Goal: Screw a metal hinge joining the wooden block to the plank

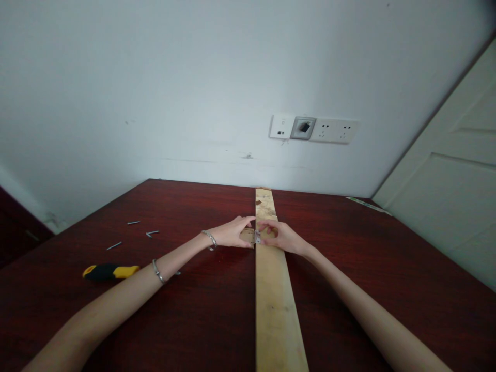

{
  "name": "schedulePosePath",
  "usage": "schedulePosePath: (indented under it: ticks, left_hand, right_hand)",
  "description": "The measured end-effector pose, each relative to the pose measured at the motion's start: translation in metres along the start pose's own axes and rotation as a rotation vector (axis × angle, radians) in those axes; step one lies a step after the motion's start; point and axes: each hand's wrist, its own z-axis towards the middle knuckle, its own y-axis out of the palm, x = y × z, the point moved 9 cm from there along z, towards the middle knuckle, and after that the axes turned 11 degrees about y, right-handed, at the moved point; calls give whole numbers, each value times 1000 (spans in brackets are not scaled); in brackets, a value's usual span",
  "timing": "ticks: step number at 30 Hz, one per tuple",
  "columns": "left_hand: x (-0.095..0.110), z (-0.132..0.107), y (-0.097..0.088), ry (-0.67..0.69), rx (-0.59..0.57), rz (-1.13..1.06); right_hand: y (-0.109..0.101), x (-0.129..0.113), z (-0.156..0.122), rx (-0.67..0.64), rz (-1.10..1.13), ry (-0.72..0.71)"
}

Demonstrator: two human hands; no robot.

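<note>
A long pale wooden plank [274, 305] lies lengthwise across the dark red tabletop, its far end by the wall. Against its left edge sits a short wooden piece [247, 236], with the thumb and fingers of my left hand [229, 231] closed around its sides. A small metal hinge [258, 236] rests on the plank where the two pieces of wood meet. My right hand [285, 237] reaches over the plank from the right, thumb and fingertips pinched at the hinge. The fingertips hide part of it.
A yellow-and-black screwdriver handle [110, 272] lies left, partly behind my left forearm. Several screws, including one [114, 246] near the handle, are scattered beyond it. Wall sockets [333, 130] are above the table's back edge. A flat strip [368, 205] lies at the back right.
</note>
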Motion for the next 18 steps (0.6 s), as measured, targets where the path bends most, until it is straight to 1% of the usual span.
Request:
schedulePosePath:
  ticks: [11,18]
  left_hand:
    - [-3,-1,-1,-25,21,-38]
    - [-3,-2,-2,-53,-16,-11]
  right_hand:
    - [1,5,2,8,-8,-4]
    - [0,5,2,20,-21,-5]
